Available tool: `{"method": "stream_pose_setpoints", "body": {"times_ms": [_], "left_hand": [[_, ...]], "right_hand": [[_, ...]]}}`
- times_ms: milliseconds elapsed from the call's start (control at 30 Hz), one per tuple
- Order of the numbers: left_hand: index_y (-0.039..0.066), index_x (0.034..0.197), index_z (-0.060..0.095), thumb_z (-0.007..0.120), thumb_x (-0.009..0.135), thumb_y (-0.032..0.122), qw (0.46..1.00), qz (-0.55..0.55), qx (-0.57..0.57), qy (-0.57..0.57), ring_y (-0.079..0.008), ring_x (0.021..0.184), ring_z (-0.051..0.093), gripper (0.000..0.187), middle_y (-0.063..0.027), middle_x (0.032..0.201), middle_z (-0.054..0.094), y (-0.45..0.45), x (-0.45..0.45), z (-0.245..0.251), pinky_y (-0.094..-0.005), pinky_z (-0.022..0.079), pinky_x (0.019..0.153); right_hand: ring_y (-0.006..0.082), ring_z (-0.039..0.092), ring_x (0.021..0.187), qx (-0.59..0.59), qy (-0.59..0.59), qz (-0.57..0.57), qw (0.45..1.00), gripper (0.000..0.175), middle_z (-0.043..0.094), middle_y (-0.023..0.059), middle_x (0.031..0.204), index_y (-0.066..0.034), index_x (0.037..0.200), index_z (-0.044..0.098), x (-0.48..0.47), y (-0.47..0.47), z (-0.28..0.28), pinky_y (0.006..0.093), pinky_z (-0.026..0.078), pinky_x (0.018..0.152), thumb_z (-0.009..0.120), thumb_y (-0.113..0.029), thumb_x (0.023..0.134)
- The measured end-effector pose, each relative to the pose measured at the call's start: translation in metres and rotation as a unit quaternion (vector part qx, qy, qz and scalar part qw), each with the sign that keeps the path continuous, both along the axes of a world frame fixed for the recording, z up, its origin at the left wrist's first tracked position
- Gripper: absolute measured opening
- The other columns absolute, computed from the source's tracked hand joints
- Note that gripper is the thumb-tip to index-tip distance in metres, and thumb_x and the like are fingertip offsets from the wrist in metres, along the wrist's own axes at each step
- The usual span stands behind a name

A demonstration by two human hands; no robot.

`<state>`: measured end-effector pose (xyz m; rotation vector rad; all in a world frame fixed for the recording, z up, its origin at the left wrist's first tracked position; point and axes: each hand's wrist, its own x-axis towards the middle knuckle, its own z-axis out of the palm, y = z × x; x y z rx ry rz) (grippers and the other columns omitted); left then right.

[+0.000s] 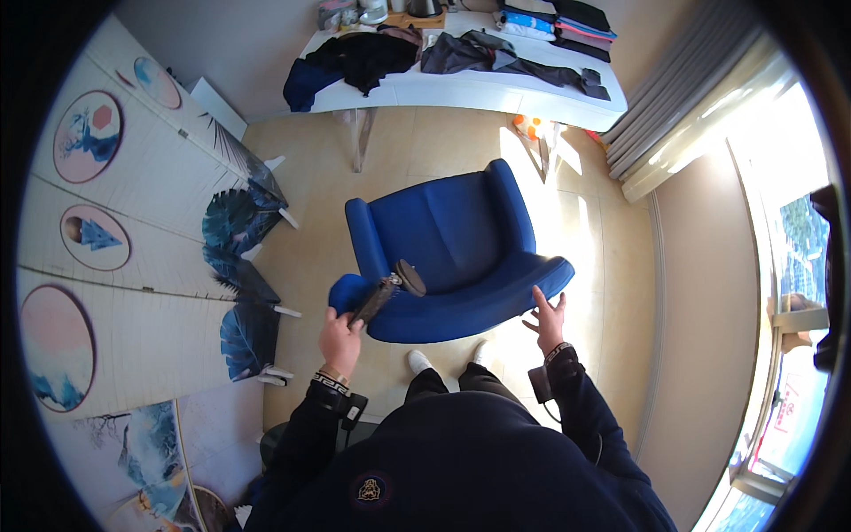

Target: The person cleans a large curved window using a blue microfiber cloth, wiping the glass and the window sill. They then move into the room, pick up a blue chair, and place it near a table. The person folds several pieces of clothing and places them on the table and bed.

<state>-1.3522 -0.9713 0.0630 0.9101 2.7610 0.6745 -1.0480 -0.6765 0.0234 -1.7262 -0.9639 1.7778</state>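
Observation:
My left hand (340, 342) is closed around a dark, patterned strap or handle-like item (374, 301), which has a round, dark disc (409, 278) at its far end; its exact kind cannot be told. It lies over the left part of the backrest of a blue upholstered armchair (439, 233). At the backrest's right end is my right hand (549, 322), fingers spread, with nothing in it; whether the fingertips touch the chair is unclear. Both wrists bear dark bands with small box-like devices.
Beyond the chair stands a white table (459, 93) with a black garment (362, 56), a dark grey garment (505, 58) and stacked folded clothes (578, 26). A folding screen (166, 226) lines the left. Grey curtains (671, 100) and a bright window (798, 226) are at right.

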Motion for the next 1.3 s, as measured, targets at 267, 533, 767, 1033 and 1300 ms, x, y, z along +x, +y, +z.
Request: {"method": "stream_pose_setpoints", "body": {"times_ms": [267, 533, 767, 1033, 1300], "left_hand": [[0.006, 0.096, 0.073, 0.071, 0.088, 0.016, 0.991, 0.033, -0.081, 0.103, -0.0378, 0.092, 0.064, 0.012, -0.0151, 0.109, 0.057, 0.023, -0.049, 0.021, -0.0482, 0.052, 0.075], [0.003, 0.094, 0.070, 0.072, 0.084, 0.009, 0.986, 0.008, -0.087, 0.145, -0.0387, 0.093, 0.063, 0.012, -0.0157, 0.107, 0.055, 0.045, -0.074, 0.008, -0.0479, 0.052, 0.078], [0.011, 0.096, 0.072, 0.068, 0.080, 0.005, 0.977, -0.168, -0.065, 0.109, -0.0374, 0.091, 0.061, 0.017, -0.0134, 0.101, 0.054, 0.058, -0.102, -0.043, -0.0493, 0.050, 0.076], [0.008, 0.097, 0.073, 0.066, 0.078, 0.004, 0.921, -0.385, 0.022, 0.052, -0.0350, 0.086, 0.060, 0.021, -0.0122, 0.094, 0.054, 0.065, -0.155, -0.051, -0.0477, 0.049, 0.074], [0.006, 0.100, 0.073, 0.067, 0.076, 0.002, 0.914, -0.402, 0.020, 0.058, -0.0357, 0.089, 0.058, 0.025, -0.0129, 0.096, 0.053, 0.077, -0.196, -0.053, -0.0478, 0.048, 0.077]], "right_hand": [[0.0373, 0.051, 0.124, -0.070, 0.012, -0.025, 0.997, 0.122, 0.043, 0.0201, 0.145, -0.0152, 0.160, 0.004, -0.002, 0.010, -0.005, 0.0597, 0.052, 0.087, 0.087, -0.045, 0.075], [0.0420, 0.052, 0.126, -0.069, 0.030, 0.026, 0.997, 0.105, 0.041, 0.0237, 0.147, -0.0095, 0.157, 0.018, -0.002, -0.008, -0.012, 0.0611, 0.053, 0.090, 0.079, -0.049, 0.081], [0.0351, 0.063, 0.103, -0.029, -0.074, -0.099, 0.992, 0.091, 0.055, 0.0199, 0.127, -0.0103, 0.149, 0.037, -0.016, -0.016, -0.023, 0.0526, 0.057, 0.074, 0.081, -0.042, 0.076], [0.0336, 0.066, 0.105, 0.142, -0.314, -0.171, 0.923, 0.073, 0.066, 0.0245, 0.115, -0.0020, 0.135, 0.053, -0.054, -0.038, -0.038, 0.0369, 0.050, 0.095, 0.074, -0.044, 0.080], [0.0371, 0.067, 0.104, 0.118, -0.346, -0.208, 0.907, 0.067, 0.068, 0.0262, 0.109, -0.0011, 0.133, 0.051, -0.076, -0.080, -0.039, 0.0400, 0.050, 0.095, 0.069, -0.043, 0.085]]}}
